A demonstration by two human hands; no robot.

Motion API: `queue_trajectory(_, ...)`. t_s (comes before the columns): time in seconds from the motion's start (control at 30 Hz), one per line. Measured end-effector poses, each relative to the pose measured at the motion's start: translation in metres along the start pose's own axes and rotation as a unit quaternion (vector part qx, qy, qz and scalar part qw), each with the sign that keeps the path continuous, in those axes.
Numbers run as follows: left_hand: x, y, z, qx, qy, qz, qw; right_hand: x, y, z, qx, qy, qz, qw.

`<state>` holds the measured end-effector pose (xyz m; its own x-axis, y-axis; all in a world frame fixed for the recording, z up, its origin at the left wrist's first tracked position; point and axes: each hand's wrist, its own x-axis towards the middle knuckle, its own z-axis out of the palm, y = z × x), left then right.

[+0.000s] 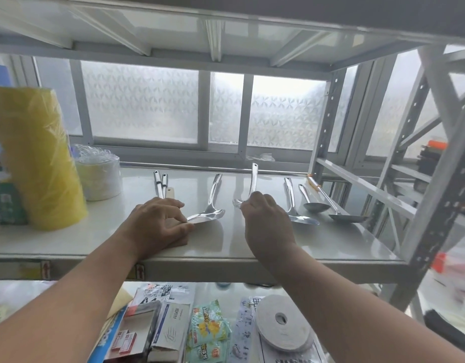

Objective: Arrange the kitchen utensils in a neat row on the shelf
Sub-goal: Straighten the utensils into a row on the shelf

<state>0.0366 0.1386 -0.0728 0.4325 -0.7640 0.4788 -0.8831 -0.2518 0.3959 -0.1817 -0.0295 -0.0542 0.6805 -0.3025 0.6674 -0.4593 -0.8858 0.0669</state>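
Left hand [158,221]: fingertips pinched flat steel spatula [207,213] blade on white shelf [226,247]. Right hand [265,218]: gripped raised slender steel utensil [253,182]. Beyond right: three steel ladles [315,206]. Advice: lay handles parallel, evenly spaced.

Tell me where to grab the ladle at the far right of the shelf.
Grip the ladle by its thin handle's middle, coming from above, fingers pinching across it. The handle lies clear of the neighbouring spoon, while the bowl sits low and rounded.

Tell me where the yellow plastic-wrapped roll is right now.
In the head view, the yellow plastic-wrapped roll stands upright at the left end of the shelf, beside the stack of white plates and left of the utensils.
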Motion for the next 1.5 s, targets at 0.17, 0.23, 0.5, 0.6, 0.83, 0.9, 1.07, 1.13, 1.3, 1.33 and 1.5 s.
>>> queue_trajectory(0.17,-0.002,0.000,0.000,-0.005,0.007,0.004,1.000,0.002,-0.001,-0.010,-0.045,-0.097,0.014,0.994)
queue_trajectory(0.23,-0.002,0.000,0.000,0.000,0.006,0.004,1.000,0.002,0.000,-0.009,-0.072,-0.135,0.025,0.988)
queue_trajectory(0.5,-0.002,0.000,0.000,-0.010,0.009,0.006,1.000,0.000,0.011,-0.006,-0.042,-0.149,0.065,0.986)
queue_trajectory(0.6,-0.002,-0.004,0.001,-0.013,0.009,0.009,1.000,0.000,0.008,-0.012,-0.081,-0.175,0.087,0.977)
queue_trajectory(0.83,-0.001,-0.004,0.001,-0.017,0.012,0.011,1.000,-0.004,0.008,-0.015,-0.090,-0.194,0.144,0.966)
queue_trajectory(0.9,-0.002,-0.004,0.001,-0.016,0.012,0.011,1.000,-0.005,0.008,-0.015,-0.104,-0.181,0.141,0.968)
queue_trajectory(1.07,-0.003,-0.005,0.001,-0.018,0.015,0.013,1.000,-0.004,0.006,-0.016,-0.121,-0.170,0.154,0.966)
queue_trajectory(1.13,-0.002,-0.005,0.002,-0.020,0.016,0.011,1.000,-0.004,0.006,-0.015,-0.122,-0.165,0.157,0.966)
queue_trajectory(1.3,-0.002,-0.005,0.002,-0.010,0.016,0.012,1.000,-0.005,0.008,-0.008,-0.117,-0.158,0.183,0.963)
queue_trajectory(1.33,-0.002,-0.004,0.002,-0.011,0.016,0.011,1.000,-0.005,0.009,-0.007,-0.114,-0.160,0.192,0.961)
queue_trajectory(1.5,-0.004,-0.001,0.000,-0.016,0.016,0.009,1.000,-0.006,0.013,-0.003,-0.066,-0.188,0.211,0.957)
